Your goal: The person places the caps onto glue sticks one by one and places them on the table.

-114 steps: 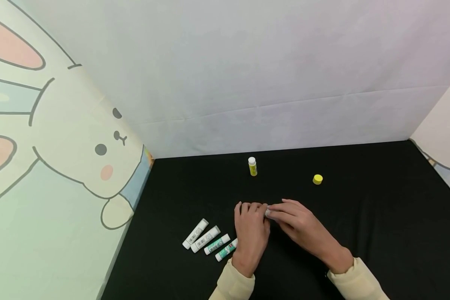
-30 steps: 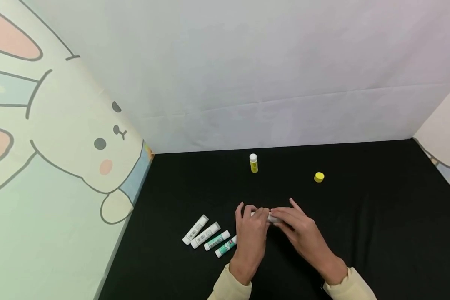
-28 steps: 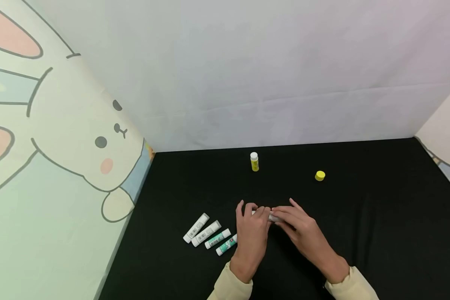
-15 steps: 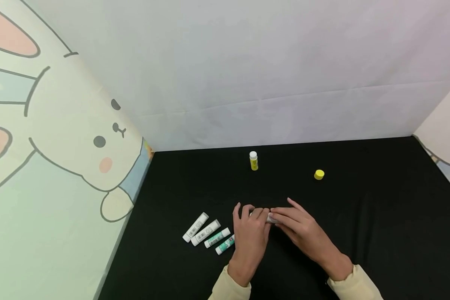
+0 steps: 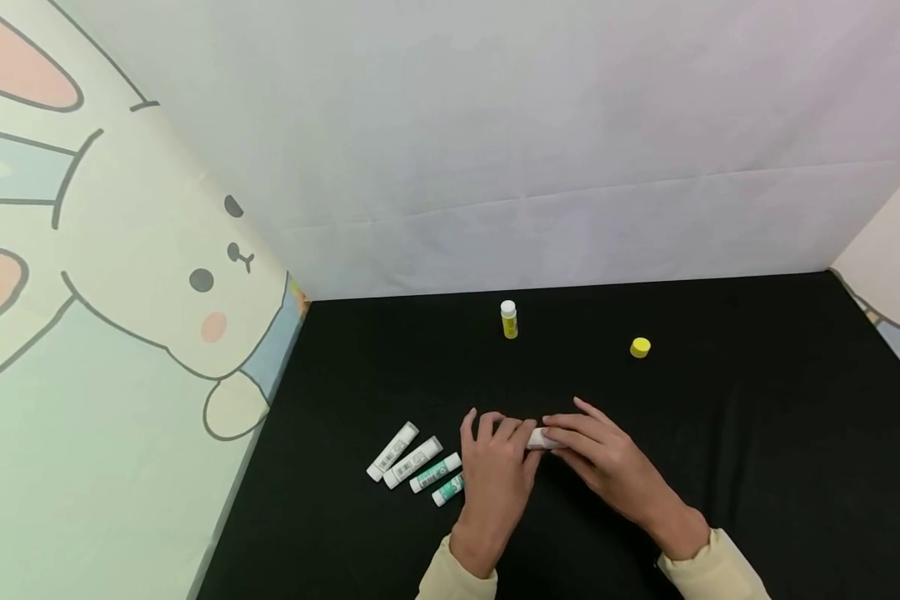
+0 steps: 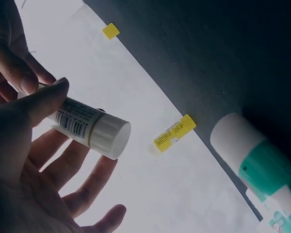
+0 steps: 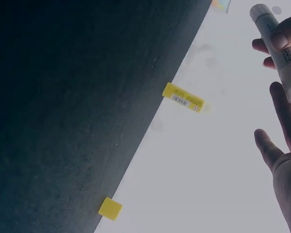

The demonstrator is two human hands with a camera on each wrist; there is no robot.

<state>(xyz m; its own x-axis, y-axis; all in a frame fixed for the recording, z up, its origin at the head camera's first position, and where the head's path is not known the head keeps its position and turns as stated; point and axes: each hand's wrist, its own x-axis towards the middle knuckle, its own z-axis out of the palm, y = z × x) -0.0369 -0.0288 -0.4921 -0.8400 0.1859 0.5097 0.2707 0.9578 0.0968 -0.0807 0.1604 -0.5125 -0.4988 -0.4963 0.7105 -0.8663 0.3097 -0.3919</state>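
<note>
A white glue stick (image 5: 543, 439) with a printed barcode is held between both hands above the black table. My left hand (image 5: 495, 475) grips its body with thumb and fingers; the left wrist view shows the glue stick (image 6: 80, 120) with one ribbed white end pointing away from the hands. At the opposite end, the right hand (image 5: 607, 462) pinches with thumb and fingertips, its little finger sticking out. In the right wrist view the glue stick (image 7: 280, 58) slants at the upper right, partly covered by fingers.
Left of the hands lie two white glue sticks (image 5: 412, 462) and two green-and-white glue sticks (image 5: 435, 472), one partly behind the left hand. A yellow glue stick (image 5: 509, 321) with a white top stands upright at the back. A yellow cap (image 5: 640, 347) sits to its right.
My left hand has shifted slightly left, and more of the glue stick's white end shows between the hands. The right hand keeps nearly the same place. The other things stay put.
</note>
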